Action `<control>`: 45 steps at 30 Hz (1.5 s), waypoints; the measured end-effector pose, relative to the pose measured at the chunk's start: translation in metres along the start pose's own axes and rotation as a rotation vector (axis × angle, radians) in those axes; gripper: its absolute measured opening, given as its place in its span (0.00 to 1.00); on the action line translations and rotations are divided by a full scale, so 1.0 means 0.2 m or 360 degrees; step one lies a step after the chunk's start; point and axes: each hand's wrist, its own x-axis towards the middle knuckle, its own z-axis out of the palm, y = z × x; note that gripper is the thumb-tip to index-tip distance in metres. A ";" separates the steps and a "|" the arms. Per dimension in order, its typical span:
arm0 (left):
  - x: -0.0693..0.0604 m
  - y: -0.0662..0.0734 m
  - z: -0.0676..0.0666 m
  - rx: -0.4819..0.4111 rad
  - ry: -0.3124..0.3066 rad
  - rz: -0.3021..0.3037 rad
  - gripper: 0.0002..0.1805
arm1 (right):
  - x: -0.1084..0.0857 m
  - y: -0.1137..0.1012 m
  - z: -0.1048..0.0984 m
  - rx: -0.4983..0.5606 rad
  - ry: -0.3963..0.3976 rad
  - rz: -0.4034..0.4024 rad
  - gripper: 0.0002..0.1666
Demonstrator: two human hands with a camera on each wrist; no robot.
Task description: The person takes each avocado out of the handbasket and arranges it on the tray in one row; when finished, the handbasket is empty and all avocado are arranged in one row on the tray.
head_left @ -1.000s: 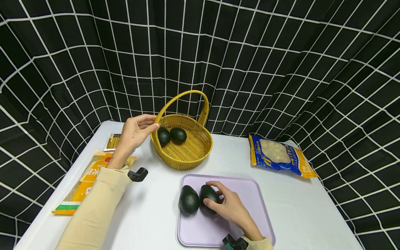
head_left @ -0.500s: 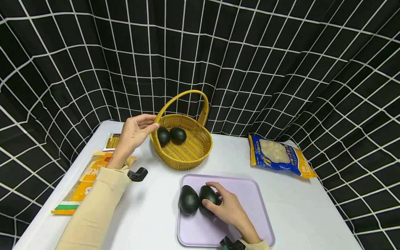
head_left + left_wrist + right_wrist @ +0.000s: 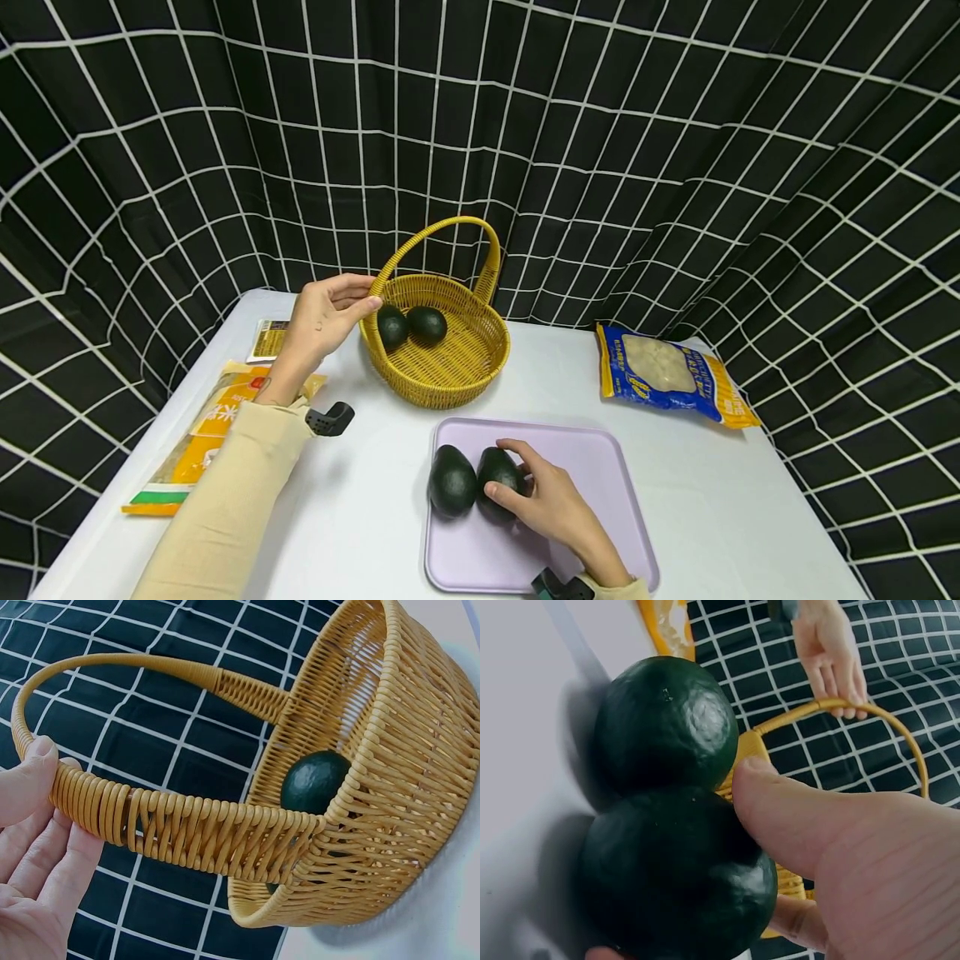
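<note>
My left hand (image 3: 324, 315) pinches the handle of a yellow wicker basket (image 3: 442, 392) between thumb and fingers, as the left wrist view also shows. Inside the basket two dark green avocados (image 3: 427, 325) lie side by side at its left. On a pale purple tray (image 3: 592, 467) sit two more avocados, touching each other. Around the right one, an avocado (image 3: 497, 477), my right hand (image 3: 551, 504) has its thumb on the near side and fingers on the far side. The left one, another avocado (image 3: 664, 724), is beside it in the right wrist view.
An orange food bag (image 3: 206, 433) lies under my left forearm, with a small flat packet (image 3: 270, 340) behind it. At the right is a blue and yellow bag (image 3: 667, 371). A black gridded cloth (image 3: 600, 150) rises behind the white table (image 3: 360, 517).
Almost nothing differs. The right hand and the avocado in its grasp have shifted very slightly on the tray. The left hand and basket stay put.
</note>
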 end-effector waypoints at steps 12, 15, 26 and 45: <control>0.00 0.00 0.00 0.0002 0.0015 -0.0022 0.20 | -0.01 0.00 -0.01 -0.0007 -0.0034 0.0024 0.40; 0.00 0.00 0.00 0.0007 0.0019 -0.0022 0.20 | -0.01 0.00 -0.01 -0.0009 -0.0031 0.0010 0.40; 0.00 0.01 0.00 0.0007 0.0009 -0.0036 0.21 | -0.01 0.00 -0.02 -0.0019 0.0010 0.0023 0.39; -0.01 0.01 -0.01 -0.0013 -0.0016 -0.0020 0.21 | 0.01 -0.02 -0.09 0.0074 0.0181 0.0038 0.28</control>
